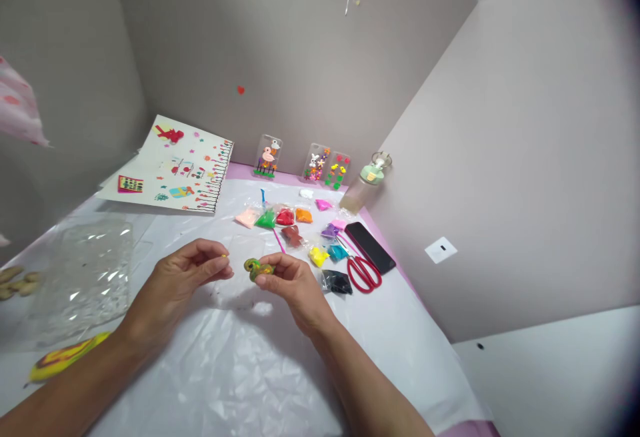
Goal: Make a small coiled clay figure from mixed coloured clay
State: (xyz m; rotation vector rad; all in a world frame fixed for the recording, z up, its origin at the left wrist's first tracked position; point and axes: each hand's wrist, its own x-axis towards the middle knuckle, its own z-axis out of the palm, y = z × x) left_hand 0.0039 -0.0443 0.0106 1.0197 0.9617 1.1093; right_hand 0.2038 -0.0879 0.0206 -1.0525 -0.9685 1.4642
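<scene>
Between the thumb and fingers of my right hand (287, 282) is a small green and yellow-orange clay figure (259, 269), its rounded end pointing left. My left hand (200, 265), a short way to the left, pinches a tiny yellow-orange bit (225, 256) at its fingertips. The two hands are apart, both above a clear sheet (240, 294) on the white plastic table cover (240, 370). Just beyond them lie small bags of coloured clay, among them green (266, 218), red (285, 216) and yellow (319, 256).
Red-handled scissors (364, 274) and a black phone (370, 248) lie right of a black clay bag (338, 282). Decorated clear cases (269, 156) and a bottle (365, 184) stand by the wall. A decorated notebook (173, 170), plastic packaging (95, 277) and peanuts (20, 284) are left.
</scene>
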